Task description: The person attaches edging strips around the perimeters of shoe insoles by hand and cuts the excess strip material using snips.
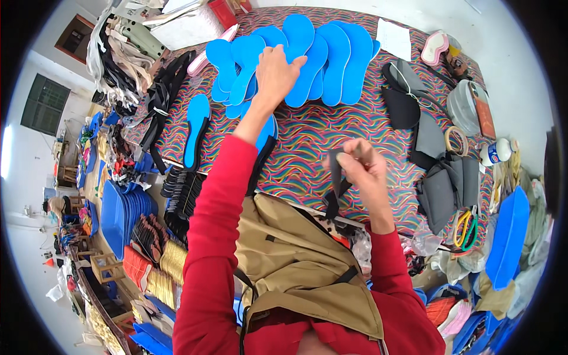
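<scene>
My left hand [277, 74] reaches far across the table and rests on a fan of several overlapping blue shoe insoles [331, 59], fingers curled over one insole's edge. My right hand [362, 165] is nearer my body and pinches a dark grey strap [336, 177] that hangs down from its fingers. One blue insole with a black rim [196, 130] lies alone at the table's left side. Another blue insole [266, 133] peeks out under my left forearm. Both sleeves are red, and a tan apron covers my chest.
The table [331, 133] has a multicoloured wavy cloth. Grey and black fabric pieces [444, 177], a tape roll [455, 140], a white bottle [496, 152] and scissors [466, 228] lie at the right. Black straps [160, 106] and stacks of soles [127, 213] crowd the left.
</scene>
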Demonstrator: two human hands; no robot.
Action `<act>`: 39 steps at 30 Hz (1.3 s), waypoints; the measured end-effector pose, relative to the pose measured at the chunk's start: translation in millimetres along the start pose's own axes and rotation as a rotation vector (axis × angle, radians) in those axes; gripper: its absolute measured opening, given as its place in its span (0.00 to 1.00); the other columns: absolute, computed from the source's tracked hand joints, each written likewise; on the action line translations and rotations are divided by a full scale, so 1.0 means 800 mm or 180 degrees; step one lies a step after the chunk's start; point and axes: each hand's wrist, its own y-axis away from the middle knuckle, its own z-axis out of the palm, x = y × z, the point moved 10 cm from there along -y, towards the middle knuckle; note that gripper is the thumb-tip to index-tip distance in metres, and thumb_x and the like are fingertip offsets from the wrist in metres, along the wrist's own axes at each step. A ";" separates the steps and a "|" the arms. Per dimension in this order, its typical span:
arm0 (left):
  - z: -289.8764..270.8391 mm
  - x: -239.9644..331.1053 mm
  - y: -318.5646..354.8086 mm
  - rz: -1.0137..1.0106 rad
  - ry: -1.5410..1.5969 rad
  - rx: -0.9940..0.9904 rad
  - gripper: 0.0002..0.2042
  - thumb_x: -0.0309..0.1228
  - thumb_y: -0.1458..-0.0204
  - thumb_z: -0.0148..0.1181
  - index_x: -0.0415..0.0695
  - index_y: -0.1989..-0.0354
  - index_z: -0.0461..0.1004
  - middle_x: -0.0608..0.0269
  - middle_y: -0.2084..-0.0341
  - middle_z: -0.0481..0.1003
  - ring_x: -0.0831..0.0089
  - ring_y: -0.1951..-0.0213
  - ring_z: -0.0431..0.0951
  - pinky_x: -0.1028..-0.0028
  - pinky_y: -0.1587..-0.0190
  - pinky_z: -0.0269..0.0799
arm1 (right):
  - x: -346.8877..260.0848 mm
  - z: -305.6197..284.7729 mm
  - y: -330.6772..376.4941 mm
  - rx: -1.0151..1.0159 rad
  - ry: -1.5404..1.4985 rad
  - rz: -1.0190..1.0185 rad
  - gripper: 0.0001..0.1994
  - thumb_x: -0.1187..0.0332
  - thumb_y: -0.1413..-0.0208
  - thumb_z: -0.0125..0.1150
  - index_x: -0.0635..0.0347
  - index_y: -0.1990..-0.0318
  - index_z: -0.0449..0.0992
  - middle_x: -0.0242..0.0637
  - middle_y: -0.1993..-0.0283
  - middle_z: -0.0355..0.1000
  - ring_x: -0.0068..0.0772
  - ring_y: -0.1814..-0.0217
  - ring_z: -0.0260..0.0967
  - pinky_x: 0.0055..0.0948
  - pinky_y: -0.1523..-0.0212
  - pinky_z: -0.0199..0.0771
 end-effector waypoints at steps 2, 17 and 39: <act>0.024 -0.018 -0.018 -0.0193 -0.0425 -0.0280 0.23 0.40 0.53 0.68 0.32 0.57 0.75 0.43 0.63 0.75 0.48 0.58 0.76 0.58 0.54 0.72 | 0.000 0.018 -0.013 -0.0057 0.0538 -0.0102 0.05 0.76 0.37 0.52 0.68 0.58 0.69 0.44 0.55 0.76 0.22 0.53 0.72 0.24 0.53 0.72; 0.096 -0.081 0.006 -0.2198 0.3094 -0.1662 0.26 0.17 0.69 0.68 0.35 0.54 0.76 0.53 0.60 0.77 0.62 0.60 0.78 0.65 0.50 0.73 | 0.033 0.008 -0.112 0.0685 0.3118 -0.1178 0.12 0.69 0.40 0.54 0.58 0.50 0.70 0.43 0.63 0.77 0.53 0.64 0.75 0.47 0.65 0.71; -0.075 0.021 0.076 -0.1787 0.4871 -0.1133 0.19 0.29 0.52 0.69 0.40 0.52 0.71 0.59 0.65 0.77 0.70 0.63 0.78 0.74 0.58 0.74 | -0.032 -0.028 -0.065 0.0493 0.0419 -0.0589 0.09 0.69 0.38 0.54 0.66 0.55 0.72 0.45 0.66 0.79 0.12 0.81 0.60 0.17 0.81 0.56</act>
